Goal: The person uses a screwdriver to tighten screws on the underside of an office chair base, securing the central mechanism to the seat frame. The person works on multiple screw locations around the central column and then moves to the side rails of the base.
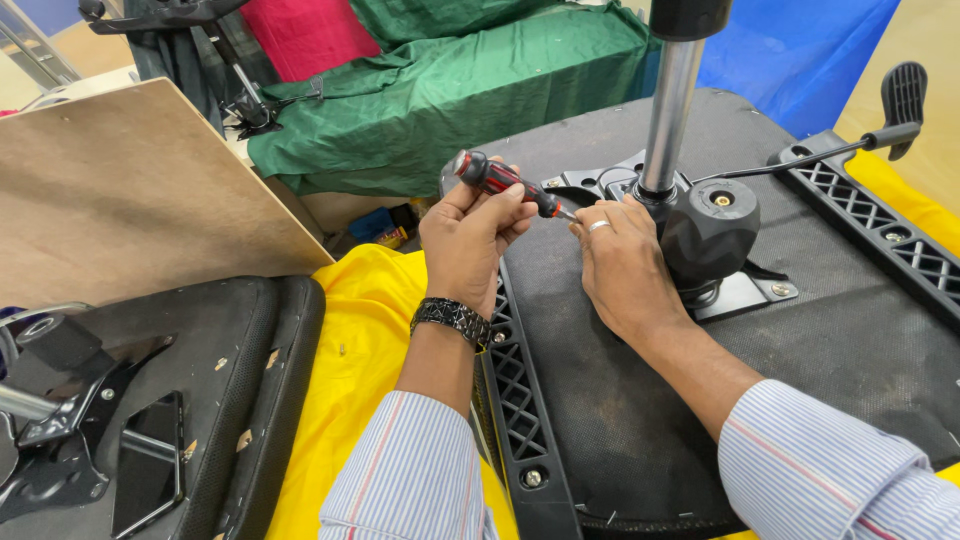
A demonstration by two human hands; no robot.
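My left hand (468, 238) grips a red and black screwdriver (507, 182), its tip pointing right toward a metal mechanism plate (745, 290) on the underside of an upturned chair seat (840, 300). My right hand (620, 265), with a ring on one finger, rests on the seat beside the plate, fingertips at the screwdriver's tip. A chrome gas column (668, 100) rises from the plate next to a round black knob (712, 232). The screw under the tip is hidden by my fingers.
A black lever with a paddle handle (900, 98) sticks out at the right. Black lattice brackets (520, 400) run along the seat edges. Another chair part (150, 400) lies at the left on yellow cloth (350, 370). A wooden board (130, 190) and green cloth (440, 90) lie behind.
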